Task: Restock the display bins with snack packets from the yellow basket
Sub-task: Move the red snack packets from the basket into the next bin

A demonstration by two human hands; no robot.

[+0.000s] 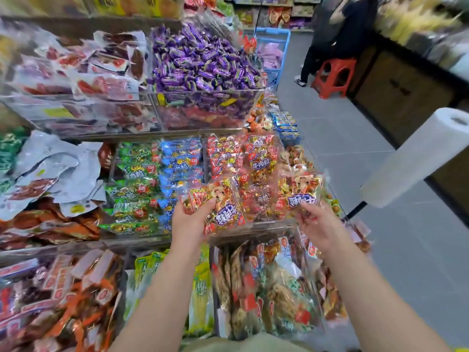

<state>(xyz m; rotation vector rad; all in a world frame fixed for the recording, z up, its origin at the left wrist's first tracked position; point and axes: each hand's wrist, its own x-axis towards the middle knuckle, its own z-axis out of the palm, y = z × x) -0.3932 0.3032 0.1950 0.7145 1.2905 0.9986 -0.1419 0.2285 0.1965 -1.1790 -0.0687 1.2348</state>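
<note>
Grey tiled floor [355,138] runs open along the right of the tiered display bins [198,90], up to a red stool [335,74]. Above the red-packet bin's front rim [253,226], the left hand [190,222] grips a snack packet [223,207]; the right hand [317,224] pinches a second packet [302,191].

Those snack packets [224,208] are crinkly, glossy plastic film. The display bins [198,91] are clear shiny plastic, the paper towel roll [416,158] is matt and dimpled, and the stool [335,74] is smooth red plastic.

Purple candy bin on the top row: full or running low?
Full. The purple candies are heaped well above the front rim of their clear bin.
</note>
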